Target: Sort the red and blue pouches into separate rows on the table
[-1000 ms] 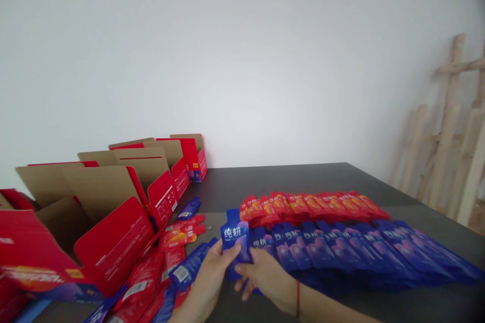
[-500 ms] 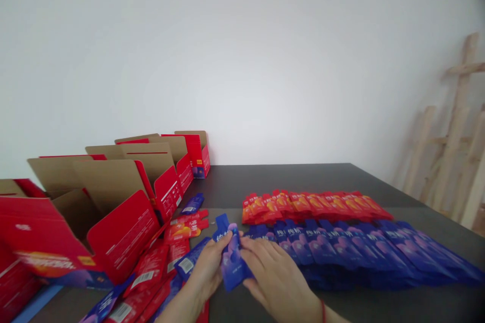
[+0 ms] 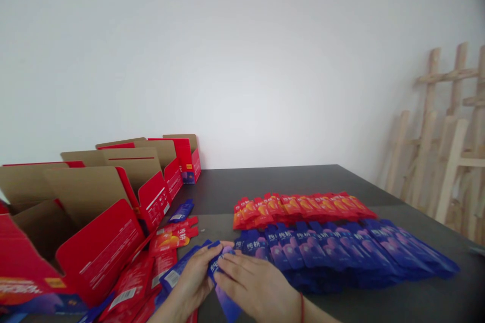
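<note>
A blue pouch with pale printing and purple round shapes is held low in front of me, tilted, between both hands. My left hand is closed on its upper left side, thumb along the edge. My right hand lies over its front and right side, fingers curled across it and hiding much of the print. Just right of my hands, blue pouches lie overlapped in a long row. Behind these runs a similar row of red pouches. Loose red pouches and blue ones are heaped left of my left hand.
Several open red cardboard boxes stand in a line along the left, flaps up. One blue pouch lies near them. All rest on a dark table against a white wall. Wooden easel-like frames lean at the right.
The view has turned slightly right, so boxes and rows appear further left. My right hand has moved over the pouch's face, covering more of it; the pouch sits lower in view.
</note>
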Tool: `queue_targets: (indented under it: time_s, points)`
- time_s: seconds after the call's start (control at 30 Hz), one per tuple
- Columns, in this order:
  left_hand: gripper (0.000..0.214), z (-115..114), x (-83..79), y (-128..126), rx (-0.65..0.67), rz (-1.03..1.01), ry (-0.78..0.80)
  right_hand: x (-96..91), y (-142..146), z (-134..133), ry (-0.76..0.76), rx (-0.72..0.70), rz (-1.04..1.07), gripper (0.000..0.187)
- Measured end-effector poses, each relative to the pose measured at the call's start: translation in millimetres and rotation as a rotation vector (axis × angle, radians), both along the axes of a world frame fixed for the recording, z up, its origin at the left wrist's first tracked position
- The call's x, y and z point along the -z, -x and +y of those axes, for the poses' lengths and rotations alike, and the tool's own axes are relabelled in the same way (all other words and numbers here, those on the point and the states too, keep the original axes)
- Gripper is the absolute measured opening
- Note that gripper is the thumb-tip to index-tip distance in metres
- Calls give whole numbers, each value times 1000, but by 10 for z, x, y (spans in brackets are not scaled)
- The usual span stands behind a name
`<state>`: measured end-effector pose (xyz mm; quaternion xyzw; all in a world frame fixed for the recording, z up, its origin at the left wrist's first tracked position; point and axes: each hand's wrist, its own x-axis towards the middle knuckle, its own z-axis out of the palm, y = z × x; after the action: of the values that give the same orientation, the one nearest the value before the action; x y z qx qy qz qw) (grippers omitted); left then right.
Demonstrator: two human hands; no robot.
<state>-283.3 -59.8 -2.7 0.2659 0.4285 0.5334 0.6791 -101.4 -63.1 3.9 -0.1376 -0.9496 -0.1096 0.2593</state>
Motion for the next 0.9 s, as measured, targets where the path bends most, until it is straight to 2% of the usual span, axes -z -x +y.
queue_targets:
  time_s: [0.17,0.3,0.37,0.47,0.57,0.63,0.77,0.9]
  points:
    - [41,-40,57,-34,46,110,-43,-50,-64,-7,106,78,10,36]
    - [54,-41,98,-34,114,192,-65,-166,-163,21,219,70,-21,40]
    - [61,5,132,1,114,186,-99,-240,-258,107,268,126,-3,40]
    - [71,92,170,73,61,138,-154,-377,-441,383,283,328,-9,38]
    - [71,122,169,94,27,122,-193,-513,-597,793,168,547,-108,39]
    - [68,108,163,66,33,143,-219,-547,-634,1066,89,615,-172,43]
    - [67,76,187,0,44,217,-251,-384,-524,1449,46,608,-233,42]
    - [66,80,227,11,34,271,-258,-86,-346,1605,32,583,-273,43]
